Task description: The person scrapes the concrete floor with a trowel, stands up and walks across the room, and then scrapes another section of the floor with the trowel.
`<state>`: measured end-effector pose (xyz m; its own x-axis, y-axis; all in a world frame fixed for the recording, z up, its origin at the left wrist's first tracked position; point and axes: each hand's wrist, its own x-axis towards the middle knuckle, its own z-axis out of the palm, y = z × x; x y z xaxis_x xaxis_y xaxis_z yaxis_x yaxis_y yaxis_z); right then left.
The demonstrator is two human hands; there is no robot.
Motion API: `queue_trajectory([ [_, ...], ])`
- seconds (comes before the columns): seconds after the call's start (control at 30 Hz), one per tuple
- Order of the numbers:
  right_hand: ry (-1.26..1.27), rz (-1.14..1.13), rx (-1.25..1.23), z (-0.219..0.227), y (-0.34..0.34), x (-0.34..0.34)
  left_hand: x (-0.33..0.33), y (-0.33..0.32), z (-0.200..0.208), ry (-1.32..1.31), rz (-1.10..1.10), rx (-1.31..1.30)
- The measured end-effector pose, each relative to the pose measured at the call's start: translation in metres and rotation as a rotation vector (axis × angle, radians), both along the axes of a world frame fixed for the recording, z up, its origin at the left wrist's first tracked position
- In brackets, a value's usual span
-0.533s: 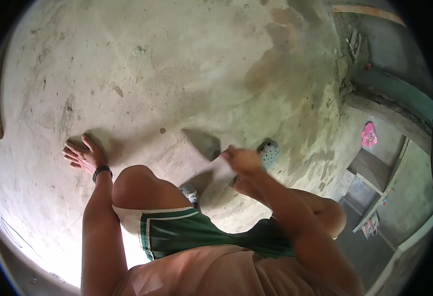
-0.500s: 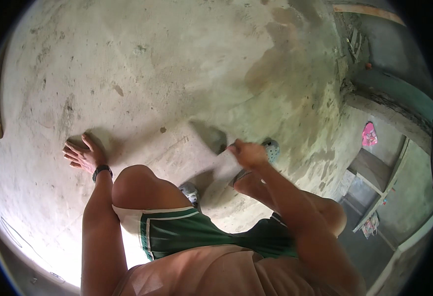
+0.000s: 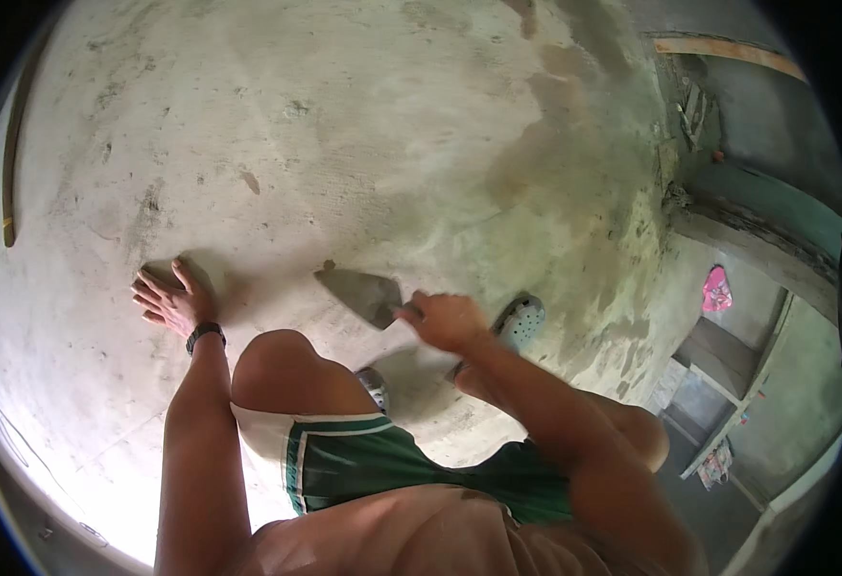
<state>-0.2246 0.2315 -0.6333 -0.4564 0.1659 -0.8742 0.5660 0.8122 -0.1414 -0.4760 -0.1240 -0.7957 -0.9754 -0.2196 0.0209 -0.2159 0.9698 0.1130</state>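
Observation:
A pointed trowel (image 3: 365,297) with a grey, triangular blade is gripped in my right hand (image 3: 448,322), fingers wrapped round its handle. Its tip points left, near a small dark lump (image 3: 329,264) on the grey concrete floor (image 3: 344,173). Whether the blade touches the floor I cannot tell. Off to the left, my left hand (image 3: 175,300) rests on the floor with fingers spread, holding nothing. A dark watch (image 3: 205,335) circles that wrist. My feet, in grey clogs (image 3: 521,321) with holes, stand beneath my bent knees.
A long thin strip of wood (image 3: 15,163) lies at the far left, and a thin dark cord (image 3: 20,444) runs along the lower left. To the right are a rough concrete ledge (image 3: 757,245), a pink item (image 3: 716,288) and a low framed structure (image 3: 718,360). Damp brown patches (image 3: 536,125) mark the floor.
My right hand has moved left and slightly down with the trowel, whose blade was blurred before and now shows clearly. The left hand stays flat on the floor; the whole view has shifted slightly.

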Motion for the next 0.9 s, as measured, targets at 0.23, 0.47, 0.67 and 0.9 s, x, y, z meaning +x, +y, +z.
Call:
queue_trajectory([
  [0.23, 0.318, -0.286, 0.456, 0.003, 0.151, -0.031, -0.001, 0.007, 0.004, 0.014, -0.005, 0.024],
  [0.47, 0.092, 0.050, -0.138, 0.010, -0.047, -0.084, -0.002, -0.006, 0.003, 0.016, -0.002, -0.019],
  [0.67, 0.451, -0.468, 0.207, 0.000, 0.130, -0.094, -0.004, 0.001, 0.006, 0.015, -0.006, 0.030],
  [0.9, 0.443, -0.272, 0.540, 0.234, 0.200, 0.002, 0.005, 0.010, 0.004, -0.007, -0.007, -0.070],
])
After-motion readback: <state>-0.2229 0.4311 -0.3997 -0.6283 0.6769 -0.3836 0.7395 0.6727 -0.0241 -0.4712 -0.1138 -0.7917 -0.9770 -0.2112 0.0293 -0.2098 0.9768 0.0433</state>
